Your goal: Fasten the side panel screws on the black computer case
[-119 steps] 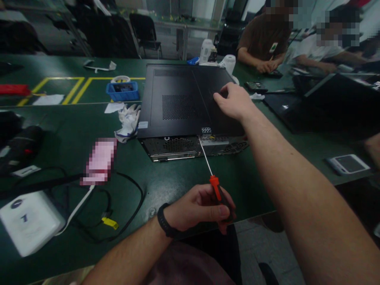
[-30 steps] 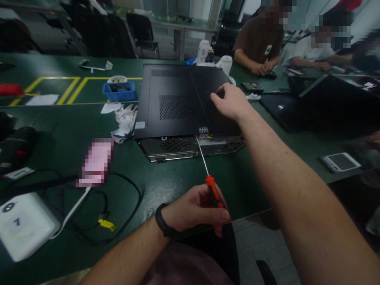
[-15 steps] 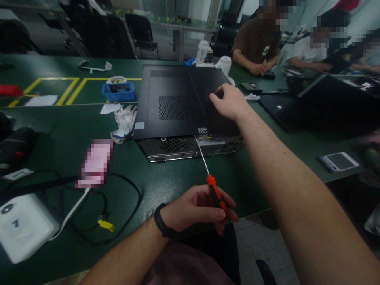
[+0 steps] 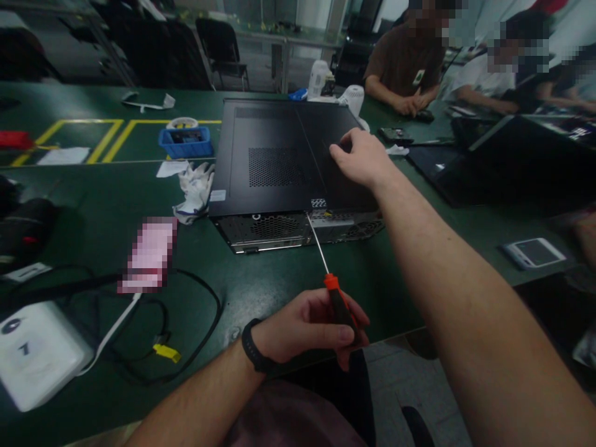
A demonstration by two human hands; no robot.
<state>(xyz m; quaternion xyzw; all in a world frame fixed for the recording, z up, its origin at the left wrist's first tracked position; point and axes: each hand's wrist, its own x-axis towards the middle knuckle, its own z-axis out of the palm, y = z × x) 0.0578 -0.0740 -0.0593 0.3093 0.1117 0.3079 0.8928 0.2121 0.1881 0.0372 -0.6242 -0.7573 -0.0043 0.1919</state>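
Observation:
A black computer case [image 4: 274,130] lies on its side on the green table, its rear panel facing me. My left hand [image 4: 321,326] is closed around the orange and black handle of a screwdriver [image 4: 338,298]. The long thin shaft points away from me, and its tip is at the upper edge of the rear panel near the middle, beside a patterned sticker. The exact spot that the tip touches is too small to make out. On the right part of the case's top panel rests my right hand [image 4: 361,155], fingers bent and apart, holding nothing.
Left of the case are a work glove [image 4: 194,192] and a blue bin [image 4: 186,143]. Cables, a pixelated pink object [image 4: 151,254] and a white box [image 4: 41,354] lie nearer left. A laptop [image 4: 526,161] and a phone-like device [image 4: 533,253] are right. Co-workers sit beyond.
The screwdriver handle has turned in my left hand: more of its black side now faces up. Both hands keep nearly the same places, and the case has not moved.

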